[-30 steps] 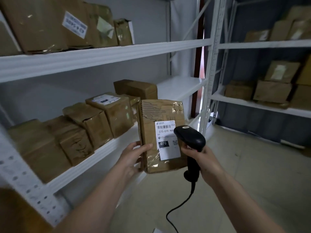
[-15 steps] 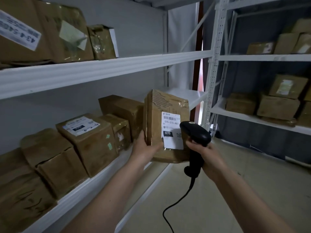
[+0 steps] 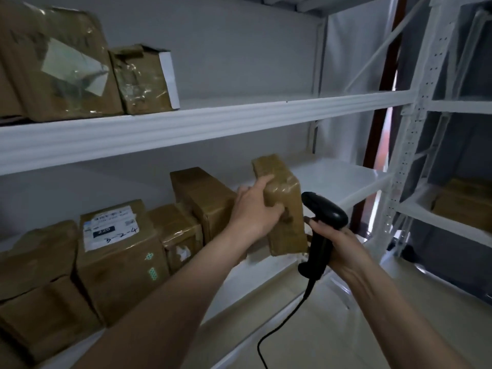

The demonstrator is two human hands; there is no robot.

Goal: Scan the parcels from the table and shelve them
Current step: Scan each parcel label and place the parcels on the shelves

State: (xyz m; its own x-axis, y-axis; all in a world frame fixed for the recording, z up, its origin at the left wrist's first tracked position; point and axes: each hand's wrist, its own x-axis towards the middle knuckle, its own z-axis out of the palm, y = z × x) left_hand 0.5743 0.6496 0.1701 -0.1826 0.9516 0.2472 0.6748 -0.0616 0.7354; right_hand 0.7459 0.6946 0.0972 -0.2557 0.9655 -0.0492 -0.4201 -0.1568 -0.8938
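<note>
— Where's the parcel?

— The brown taped parcel [image 3: 282, 209] is upright in the left hand [image 3: 253, 211], fingers wrapped round its near edge, at the front of the lower white shelf [image 3: 338, 179], just right of the row of boxes standing there. I can't tell whether its bottom touches the board.

— And the other hand?

— The right hand [image 3: 338, 243] is closed on the grip of a black handheld scanner [image 3: 323, 217], close beside the parcel's right side, its cord [image 3: 282, 328] trailing down toward the floor.

— What's around them?

— White metal racking against a grey wall; an upper shelf [image 3: 186, 123] carries two taped parcels far left. More racking with boxes stands to the right, blurred. Pale floor below.

— Any writing?

— The labelled box [image 3: 117, 259] on the lower shelf, left, has a white label reading "220", with something like "3-2-4" handwritten under it. The smaller print is too blurred.
</note>
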